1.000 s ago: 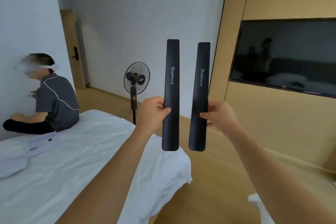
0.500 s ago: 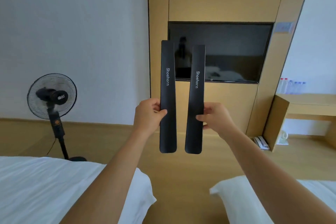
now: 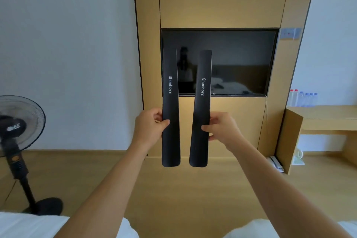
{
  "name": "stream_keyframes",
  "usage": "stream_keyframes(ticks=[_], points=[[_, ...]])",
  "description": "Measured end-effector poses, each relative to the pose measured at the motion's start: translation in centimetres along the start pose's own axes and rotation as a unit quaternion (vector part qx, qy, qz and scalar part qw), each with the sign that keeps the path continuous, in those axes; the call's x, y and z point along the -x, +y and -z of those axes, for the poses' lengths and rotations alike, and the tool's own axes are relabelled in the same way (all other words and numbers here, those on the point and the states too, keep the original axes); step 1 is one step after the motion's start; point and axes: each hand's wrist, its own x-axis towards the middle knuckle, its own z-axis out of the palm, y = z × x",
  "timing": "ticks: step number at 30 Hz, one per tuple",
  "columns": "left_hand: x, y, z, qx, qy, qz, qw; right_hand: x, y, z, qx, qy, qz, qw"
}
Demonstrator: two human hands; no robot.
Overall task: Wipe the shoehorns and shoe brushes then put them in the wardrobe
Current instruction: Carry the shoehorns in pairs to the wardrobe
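Note:
Two long black shoehorns, each printed "Shoehorn", stand upright side by side in front of me at arm's length. My left hand (image 3: 149,125) pinches the left shoehorn (image 3: 170,92) at its lower middle, thumb on the front face. My right hand (image 3: 222,129) pinches the right shoehorn (image 3: 201,98) the same way. The two shoehorns are slightly apart and do not touch. No shoe brush, cloth or wardrobe is in view.
A dark wall TV (image 3: 231,60) sits in a wooden panel straight ahead. A black standing fan (image 3: 17,127) is at the left. A wooden desk (image 3: 318,118) with several water bottles (image 3: 303,98) is at the right. White bed corners (image 3: 29,226) lie at the bottom.
My view has swung right, from the bed with a seated person to the TV wall and desk. Both hands keep the shoehorns upright in the same grip.

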Motion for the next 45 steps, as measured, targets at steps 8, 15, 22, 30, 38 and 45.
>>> stream_keyframes(ticks=[8,15,22,30,38,45], points=[[-10.7,-3.5,-6.3,-0.019,0.044,0.016,0.999,-14.0,3.0,1.1,0.018,-0.037,0.024,0.999],[-18.3,-8.8,-10.0,-0.024,0.057,0.028,0.998,-23.6,6.8,-0.8,0.01,-0.05,0.021,0.998],[-28.6,-16.6,-12.7,-0.024,0.064,0.018,0.997,-34.7,9.5,-4.6,0.027,-0.048,0.016,0.998],[-43.1,-25.4,-12.0,-0.019,0.063,0.021,0.998,-49.7,10.5,-10.9,0.044,-0.042,0.015,0.998],[-52.0,-33.8,-9.5,-0.027,0.084,0.049,0.995,-61.4,11.7,-19.5,0.028,-0.072,0.035,0.996],[-58.2,-40.7,-6.3,-0.061,0.126,0.085,0.987,-71.8,12.7,-28.8,-0.016,-0.138,0.062,0.988]])
